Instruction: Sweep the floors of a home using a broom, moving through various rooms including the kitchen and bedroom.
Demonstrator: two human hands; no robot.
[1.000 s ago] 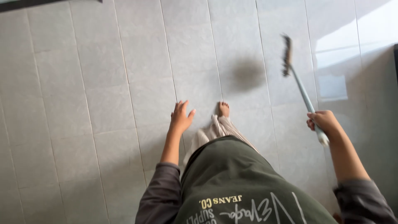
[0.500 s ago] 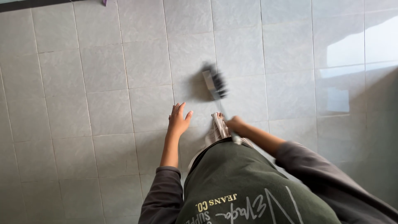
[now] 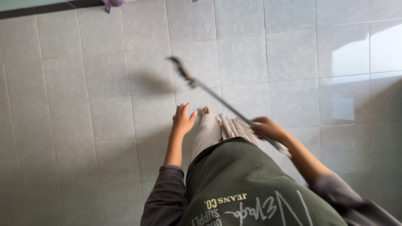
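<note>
The right hand point(image 3: 268, 127) is closed around the pale handle of a broom point(image 3: 217, 97), gripping it near its upper end, with a short stub of handle showing behind the fist toward the lower right. From that grip the broom's long axis runs up and to the left across the grey tiled floor point(image 3: 104, 104), ending in the dark, motion-blurred brush head point(image 3: 181, 68), which lies well ahead of the person's bare foot point(image 3: 206, 110) and casts a soft shadow on the tiles to its left. The right forearm reaches forward and inward across the body, sleeve pushed back, wrist roughly in line with the handle. The left hand point(image 3: 182, 119) holds nothing: its fingers are spread and relaxed, hanging just left of the striped trouser leg point(image 3: 209, 132), near the handle's line but clear of it. A purple object point(image 3: 112, 3) sits at the floor's far edge.
</note>
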